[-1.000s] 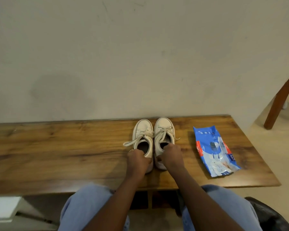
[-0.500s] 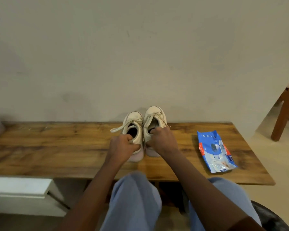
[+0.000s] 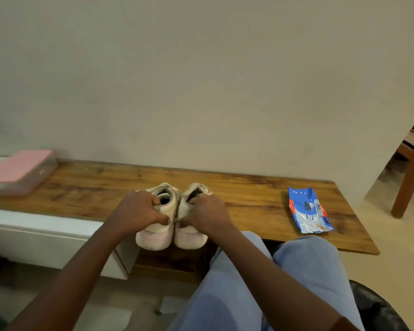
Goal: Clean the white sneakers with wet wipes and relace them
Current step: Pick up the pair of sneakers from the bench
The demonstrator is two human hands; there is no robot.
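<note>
Two white sneakers are seen side by side, touching, in the lower middle of the frame, with their heels turned toward the camera. The first sneaker (image 3: pixel 153 238), on the left of the pair, is gripped at its collar by the left hand (image 3: pixel 139 211): the fingers are curled over the rim into the opening and the thumb is laid against the outside of the heel. The second sneaker (image 3: pixel 191 238) is gripped in the same way by the right hand (image 3: pixel 204 215). The pinkish, scuffed heels are seen jutting past the near edge of the wooden table (image 3: pixel 249 194). Whether the shoes are resting on it or lifted clear cannot be told. The laces at the toe ends are too blurred to be made out.

A blue pack of wet wipes (image 3: pixel 308 211) is laid flat on the table toward the right of the frame, well apart from the sneakers. A clear box with a pink lid (image 3: pixel 19 172) is placed at the table's end at the left edge of the frame. A brown chair leg (image 3: pixel 409 177) is seen on the floor at the right edge. Legs in light blue jeans (image 3: pixel 225 295) fill the lower foreground.
</note>
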